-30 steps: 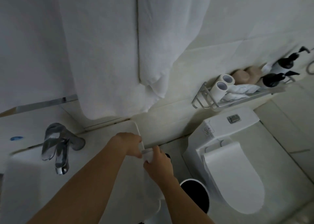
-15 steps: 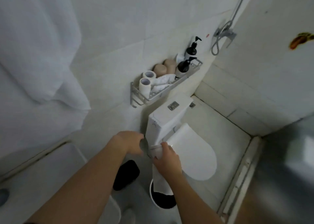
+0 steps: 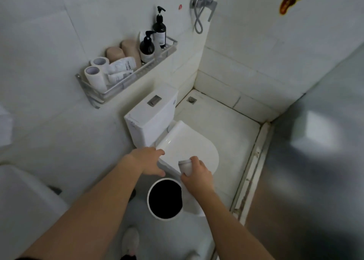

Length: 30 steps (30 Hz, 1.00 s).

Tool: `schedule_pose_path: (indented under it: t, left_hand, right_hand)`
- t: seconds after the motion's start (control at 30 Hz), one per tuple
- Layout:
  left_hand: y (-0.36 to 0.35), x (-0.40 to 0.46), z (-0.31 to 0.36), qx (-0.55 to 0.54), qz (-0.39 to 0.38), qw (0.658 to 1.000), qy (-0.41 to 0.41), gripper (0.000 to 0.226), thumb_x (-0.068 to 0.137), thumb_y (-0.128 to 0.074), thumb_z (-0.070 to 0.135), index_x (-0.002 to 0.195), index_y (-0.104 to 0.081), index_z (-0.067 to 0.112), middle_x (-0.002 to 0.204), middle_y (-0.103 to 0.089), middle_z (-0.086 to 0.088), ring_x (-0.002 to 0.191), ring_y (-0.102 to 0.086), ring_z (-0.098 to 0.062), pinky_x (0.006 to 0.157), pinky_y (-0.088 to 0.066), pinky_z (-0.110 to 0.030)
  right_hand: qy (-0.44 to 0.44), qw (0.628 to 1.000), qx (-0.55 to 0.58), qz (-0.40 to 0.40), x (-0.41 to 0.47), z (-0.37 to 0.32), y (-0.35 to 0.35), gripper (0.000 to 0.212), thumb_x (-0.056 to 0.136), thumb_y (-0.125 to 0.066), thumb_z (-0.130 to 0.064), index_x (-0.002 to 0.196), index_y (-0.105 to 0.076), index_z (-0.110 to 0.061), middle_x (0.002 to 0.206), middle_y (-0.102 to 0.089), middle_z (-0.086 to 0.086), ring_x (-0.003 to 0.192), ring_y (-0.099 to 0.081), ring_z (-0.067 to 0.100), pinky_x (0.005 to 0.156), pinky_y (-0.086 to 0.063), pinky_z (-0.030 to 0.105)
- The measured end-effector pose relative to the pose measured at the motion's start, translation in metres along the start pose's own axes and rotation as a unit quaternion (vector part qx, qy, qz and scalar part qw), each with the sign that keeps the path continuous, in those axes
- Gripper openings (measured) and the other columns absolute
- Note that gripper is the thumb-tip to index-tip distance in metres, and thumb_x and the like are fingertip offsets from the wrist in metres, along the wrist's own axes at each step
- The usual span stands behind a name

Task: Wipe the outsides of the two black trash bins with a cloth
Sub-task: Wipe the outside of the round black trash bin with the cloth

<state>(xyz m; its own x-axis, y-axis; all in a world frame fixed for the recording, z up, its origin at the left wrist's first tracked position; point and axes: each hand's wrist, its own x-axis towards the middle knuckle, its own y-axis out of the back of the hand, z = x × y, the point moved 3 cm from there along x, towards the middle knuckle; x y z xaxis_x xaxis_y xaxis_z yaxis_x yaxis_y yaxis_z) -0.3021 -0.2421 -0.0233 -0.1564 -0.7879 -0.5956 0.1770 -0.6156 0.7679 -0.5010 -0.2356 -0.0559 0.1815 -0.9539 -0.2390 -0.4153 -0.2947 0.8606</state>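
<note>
A small white-tiled bathroom is seen from above, with a toilet (image 3: 187, 151) against the wall. The right hand (image 3: 197, 174) is clenched round a white cloth (image 3: 186, 166), whose tail hangs beside the bin. The left hand (image 3: 150, 161) is held loose and empty, fingers spread. Just below both, a black trash bin (image 3: 165, 198) with a white liner stands on the floor. Wiping appears not yet begun; the cloth must be lowered onto the bin's outer wall.

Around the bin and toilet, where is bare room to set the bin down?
Bare floor lies between toilet and the raised kerb, toward the drain. Crowded: the trash bin sits tight against the toilet, and the wall shelf is full.
</note>
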Motion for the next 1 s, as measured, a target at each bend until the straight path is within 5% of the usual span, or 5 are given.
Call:
schedule_pose_path:
  t: [0.27,0.7,1.0]
  left_hand:
    - [-0.055,0.041,0.019,0.001,-0.007,1.000,-0.009,0.096,0.078,-0.065,0.070,0.155,-0.020,0.033,0.158,-0.030,0.001,0.142,-0.032,-0.023,0.111,-0.035,-0.042]
    - [-0.210,0.272,-0.063,0.101,-0.001,0.992,-0.070,0.096,0.077,-0.061,0.075,0.154,-0.020,0.034,0.152,-0.037,0.000,0.138,-0.038,-0.025,0.106,-0.041,-0.047]
    - [-0.294,0.378,-0.071,0.133,0.080,0.979,-0.131,0.086,0.076,-0.064,0.070,0.148,-0.033,0.034,0.142,-0.045,0.002,0.133,-0.042,-0.022,0.105,-0.042,-0.043]
  right_hand:
    - [-0.011,1.000,0.009,-0.005,0.017,0.053,-0.028,0.039,0.085,-0.060,-0.036,0.117,-0.044,-0.022,0.116,-0.056,0.003,0.096,-0.062,0.033,0.079,-0.051,0.040]
    - [-0.043,0.996,0.036,0.068,0.132,0.172,-0.213,0.042,0.080,-0.063,-0.035,0.116,-0.045,-0.023,0.112,-0.059,0.003,0.094,-0.061,0.035,0.075,-0.048,0.039]
    - [-0.024,0.991,0.017,0.127,0.182,0.231,-0.303,0.039,0.081,-0.060,-0.033,0.115,-0.044,-0.023,0.108,-0.058,0.002,0.087,-0.059,0.032,0.069,-0.042,0.035]
